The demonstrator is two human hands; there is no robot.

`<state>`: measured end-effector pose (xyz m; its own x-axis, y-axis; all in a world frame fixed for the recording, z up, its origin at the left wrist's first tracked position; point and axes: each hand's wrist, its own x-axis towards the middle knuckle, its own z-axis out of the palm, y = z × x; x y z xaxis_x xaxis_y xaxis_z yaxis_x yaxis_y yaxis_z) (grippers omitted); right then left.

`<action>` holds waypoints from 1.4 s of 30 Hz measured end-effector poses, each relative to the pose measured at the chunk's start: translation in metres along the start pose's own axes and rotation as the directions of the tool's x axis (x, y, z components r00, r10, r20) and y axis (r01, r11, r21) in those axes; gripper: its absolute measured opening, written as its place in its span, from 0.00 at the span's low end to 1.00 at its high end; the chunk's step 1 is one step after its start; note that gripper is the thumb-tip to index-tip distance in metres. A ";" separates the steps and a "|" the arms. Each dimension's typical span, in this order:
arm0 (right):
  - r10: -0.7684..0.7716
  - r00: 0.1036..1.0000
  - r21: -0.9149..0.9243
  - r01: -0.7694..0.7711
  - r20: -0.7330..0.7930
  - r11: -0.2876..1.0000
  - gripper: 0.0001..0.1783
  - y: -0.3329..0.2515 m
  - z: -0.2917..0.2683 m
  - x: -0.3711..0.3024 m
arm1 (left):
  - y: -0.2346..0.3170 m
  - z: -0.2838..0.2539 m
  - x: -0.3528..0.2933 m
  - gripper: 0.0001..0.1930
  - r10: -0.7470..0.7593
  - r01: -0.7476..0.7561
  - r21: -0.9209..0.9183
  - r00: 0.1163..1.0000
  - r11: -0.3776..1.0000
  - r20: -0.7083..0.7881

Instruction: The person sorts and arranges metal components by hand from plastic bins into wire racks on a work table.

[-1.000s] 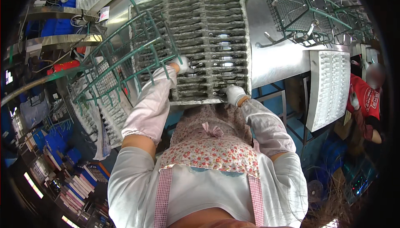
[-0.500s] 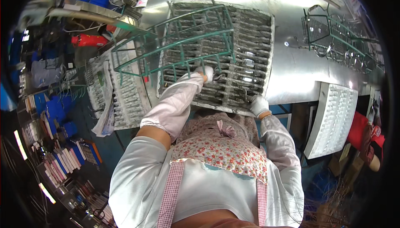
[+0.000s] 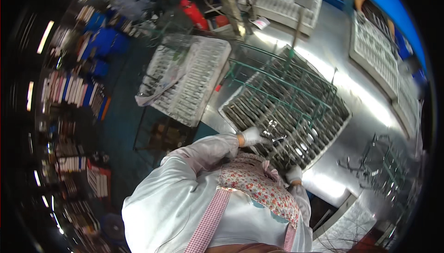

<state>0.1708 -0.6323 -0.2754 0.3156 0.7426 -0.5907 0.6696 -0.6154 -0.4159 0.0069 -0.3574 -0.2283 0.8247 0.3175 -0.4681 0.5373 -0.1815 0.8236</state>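
A dark, ridged tray [image 3: 245, 109] with a pale rim lies at an angle on the metal table before me, its rows holding slim parts. My left hand [image 3: 252, 136], in a white glove, reaches over its near left side with the fingers pressed together on a small shiny metal part [image 3: 279, 138]. My right hand [image 3: 293, 174], also gloved, is curled at the near right edge of the tray; what lies in its fingers is hidden. A green wire rack [image 3: 290, 54] stands across the far part of the tray.
To the left, a white ridged tray [image 3: 210, 86] carries a crumpled plastic bag [image 3: 173, 79]. Several green wire racks [image 3: 388, 165] sit on the right. More white trays [image 3: 377, 54] lie far right, with another person's hand [image 3: 359, 1] beyond. A red cylinder [image 3: 194, 15] is behind.
My view has turned, so the tray and racks appear rotated clockwise. My left hand now lies nearer the tray's near left edge; my right hand stays at the near right edge.
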 end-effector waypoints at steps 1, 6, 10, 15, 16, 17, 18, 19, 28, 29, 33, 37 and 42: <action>-0.018 1.000 0.348 0.023 -0.019 0.937 0.15 -0.003 -0.007 -0.006 | 0.025 -0.014 -0.015 0.44 -0.109 0.119 -0.110 0.990 0.987 0.095; -0.127 0.983 0.484 0.176 -0.133 0.857 0.15 -0.087 -0.089 -0.003 | 0.043 -0.024 -0.068 0.30 -0.059 0.040 -0.840 0.998 0.540 0.010; -0.334 0.887 0.344 0.437 -0.320 0.831 0.15 -0.177 -0.129 0.009 | 0.057 -0.041 -0.094 0.23 -0.130 0.006 -0.984 0.991 0.177 -0.017; -0.497 0.820 0.150 0.550 -0.283 0.822 0.18 -0.256 -0.124 0.044 | 0.045 -0.071 -0.120 0.20 -0.185 -0.038 -0.993 0.981 0.110 -0.058; -0.502 0.819 0.139 0.551 -0.277 0.823 0.18 -0.273 -0.126 0.048 | 0.042 -0.080 -0.126 0.20 -0.180 -0.045 -0.994 0.982 0.101 -0.063; -0.516 0.815 0.063 0.548 -0.265 0.834 0.19 -0.290 -0.129 0.050 | 0.038 -0.090 -0.131 0.20 -0.155 -0.087 -0.995 0.984 0.037 -0.092; -0.526 0.812 -0.013 0.541 -0.253 0.841 0.19 -0.306 -0.130 0.054 | 0.034 -0.101 -0.137 0.19 -0.131 -0.124 -0.992 0.984 -0.028 -0.120; -0.536 0.808 -0.052 0.541 -0.245 0.840 0.22 -0.319 -0.128 0.060 | 0.030 -0.112 -0.143 0.19 -0.159 -0.115 -0.991 0.982 -0.064 -0.104; -0.634 0.685 0.154 0.713 -0.357 0.684 0.18 -0.486 -0.161 0.137 | -0.040 -0.213 -0.176 0.16 -0.168 -0.391 -0.898 0.890 0.202 -0.425; -0.640 0.704 0.229 0.708 -0.307 0.668 0.16 -0.514 -0.175 0.137 | -0.047 -0.227 -0.180 0.15 -0.198 -0.368 -0.929 0.909 0.030 -0.366; -0.658 0.650 0.250 0.757 -0.381 0.603 0.14 -0.580 -0.198 0.160 | -0.095 -0.256 -0.178 0.16 -0.257 -0.336 -0.938 0.917 -0.083 -0.306; -0.648 0.690 0.317 0.724 -0.322 0.613 0.12 -0.588 -0.201 0.175 | -0.100 -0.294 -0.191 0.19 -0.375 -0.203 -0.970 0.895 0.135 -0.240; -0.653 0.674 0.273 0.738 -0.345 0.617 0.12 -0.594 -0.199 0.173 | -0.046 -0.341 -0.199 0.10 -0.267 -0.543 -0.505 0.458 0.671 -0.848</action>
<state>-0.0383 -0.0857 0.0071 0.0079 0.9937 0.1118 0.4624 0.0955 -0.8815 -0.2421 -0.0942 -0.0642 0.0846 0.9830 -0.1627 -0.1760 0.1755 0.9686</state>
